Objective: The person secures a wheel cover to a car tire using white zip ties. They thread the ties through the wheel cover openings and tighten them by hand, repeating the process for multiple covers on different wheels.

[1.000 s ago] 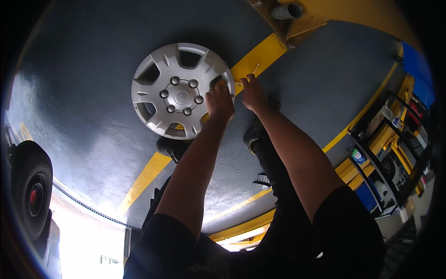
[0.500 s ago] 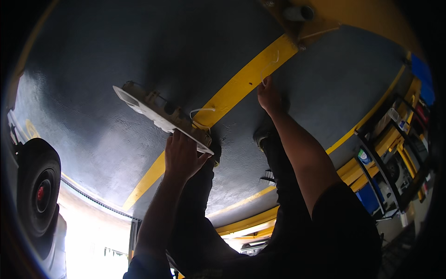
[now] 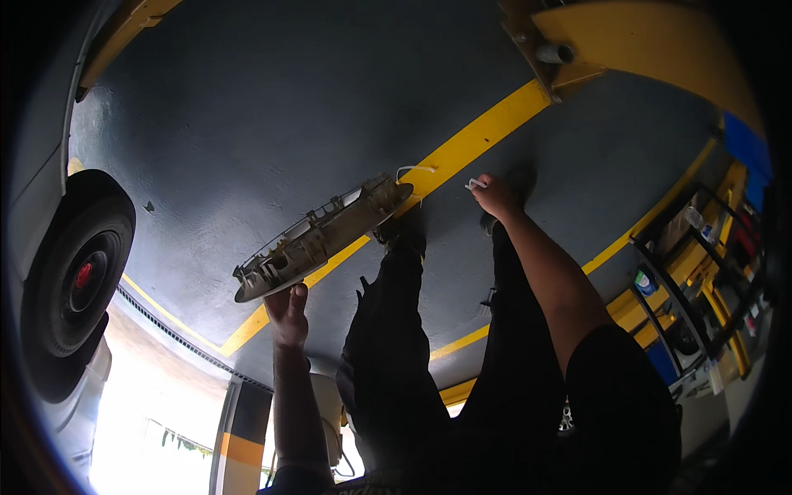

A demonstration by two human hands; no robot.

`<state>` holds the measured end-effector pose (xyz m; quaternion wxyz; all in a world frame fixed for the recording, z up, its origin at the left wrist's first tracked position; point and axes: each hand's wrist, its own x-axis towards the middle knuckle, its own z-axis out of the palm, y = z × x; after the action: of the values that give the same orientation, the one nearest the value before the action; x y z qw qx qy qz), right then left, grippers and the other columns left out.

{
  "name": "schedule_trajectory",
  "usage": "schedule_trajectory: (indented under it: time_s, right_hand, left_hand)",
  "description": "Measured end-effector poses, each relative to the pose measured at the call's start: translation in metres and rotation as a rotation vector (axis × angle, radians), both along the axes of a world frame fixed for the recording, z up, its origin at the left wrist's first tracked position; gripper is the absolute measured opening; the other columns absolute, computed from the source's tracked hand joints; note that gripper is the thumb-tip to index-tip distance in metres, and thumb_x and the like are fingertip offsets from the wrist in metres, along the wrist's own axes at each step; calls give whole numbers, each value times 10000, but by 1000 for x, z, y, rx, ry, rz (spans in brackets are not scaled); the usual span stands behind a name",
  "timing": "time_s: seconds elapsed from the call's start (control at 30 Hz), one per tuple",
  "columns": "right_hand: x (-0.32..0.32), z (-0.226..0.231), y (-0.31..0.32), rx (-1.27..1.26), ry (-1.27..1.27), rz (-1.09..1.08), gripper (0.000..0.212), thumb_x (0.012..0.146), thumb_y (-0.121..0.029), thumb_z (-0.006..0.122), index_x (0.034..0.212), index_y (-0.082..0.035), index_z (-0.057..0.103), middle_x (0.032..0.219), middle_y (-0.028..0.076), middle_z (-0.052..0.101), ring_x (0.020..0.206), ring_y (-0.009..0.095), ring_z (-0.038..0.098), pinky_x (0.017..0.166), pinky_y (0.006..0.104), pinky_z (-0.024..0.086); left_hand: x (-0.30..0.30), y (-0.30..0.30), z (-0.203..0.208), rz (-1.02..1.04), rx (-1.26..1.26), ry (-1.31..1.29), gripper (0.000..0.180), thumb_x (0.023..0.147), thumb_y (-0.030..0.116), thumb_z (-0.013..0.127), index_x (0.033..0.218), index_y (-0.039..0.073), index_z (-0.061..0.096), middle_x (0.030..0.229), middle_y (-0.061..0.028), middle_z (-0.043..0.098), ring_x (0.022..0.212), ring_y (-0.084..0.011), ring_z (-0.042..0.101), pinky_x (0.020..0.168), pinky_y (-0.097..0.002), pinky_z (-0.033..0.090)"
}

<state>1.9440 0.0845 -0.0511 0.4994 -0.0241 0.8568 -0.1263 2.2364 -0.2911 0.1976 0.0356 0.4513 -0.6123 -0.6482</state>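
My left hand [image 3: 289, 313] grips the near-left end of a long grey plastic car trim panel [image 3: 318, 238]. Clips and ribs line the panel's upturned back, and the fingers beneath it are partly hidden. From the panel's far-right end sticks a curved white strip [image 3: 414, 169], like a cable tie. To the right of that, my right hand [image 3: 498, 198] is closed on a small folded white strip [image 3: 476, 184], held apart from the panel above the floor.
A car wheel [image 3: 78, 268] stands at the left. Yellow lift arms [image 3: 652, 41] reach in at the upper right. A black-framed rack [image 3: 685, 289] with goods stands at right. A yellow line [image 3: 483, 132] crosses the dark floor [image 3: 272, 99]; a striped pillar [image 3: 243, 429] rises lower left.
The panel has turned over, so its ribbed back faces up and its far end points up-right. My right hand has come nearer, and the strip in it now looks shorter and folded.
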Motion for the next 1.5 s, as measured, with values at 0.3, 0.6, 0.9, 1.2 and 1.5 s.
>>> schedule_trajectory:
  time_s: [0.3,0.6,0.9,1.2,1.5]
  right_hand:
    - [104,-17,-74,-78,293,32,398,915,-306,748,1192,-25,695,1170,221,744,1128,394,702,978,508,554]
    - [198,-170,-101,160,156,471,354,963,-245,723,1215,-9,641,1199,230,697,1113,388,702,951,512,579]
    - [242,104,-35,-71,6,189,448,840,-81,733,1243,-52,536,1042,111,674,973,290,689,838,448,556]
    - [352,374,-115,-276,-404,-84,277,910,-20,488,1049,15,725,822,51,677,547,88,519,485,266,405]
    - [569,417,-530,-874,533,405,220,937,-84,727,1154,-48,735,915,68,664,692,190,634,626,346,517]
  left_hand:
    - [151,-32,74,273,6,159,582,1120,426,513,1546,32,469,1534,-171,515,1326,-307,553,1115,-460,420]
    - [271,-37,-10,4,-329,-194,556,1117,415,518,1467,-16,546,1465,-179,589,1340,-312,554,1137,-447,403]
    - [343,-80,161,127,-366,-1,532,1098,393,565,1411,-37,586,1413,-203,634,1339,-333,565,1148,-454,404]
    - [424,-156,276,54,-310,67,480,1072,380,631,1330,-24,634,1271,-227,705,1216,-386,652,1068,-458,488]
    - [503,-371,133,-237,-280,38,497,1035,501,655,1120,21,750,934,-184,741,801,-326,699,741,-425,556]
